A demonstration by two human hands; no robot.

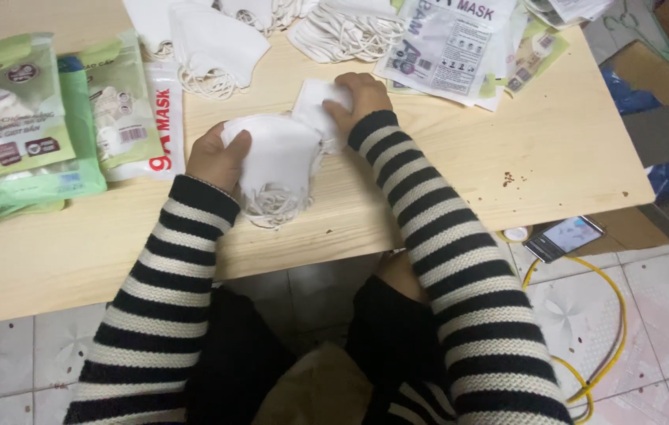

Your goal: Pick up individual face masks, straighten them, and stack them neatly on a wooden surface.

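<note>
Near the table's front edge, the left hand grips a stack of white masks, keeping them aligned, while the right hand presses flat, fingers spread, on a single mask just behind it.

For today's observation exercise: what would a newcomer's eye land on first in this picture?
The black-and-white striped sleeves stand out first, reaching over a pale wooden table. At the centre, the left hand holds a stack of white face masks, while the right hand presses another mask flat. Green packets lie at far left.
</note>
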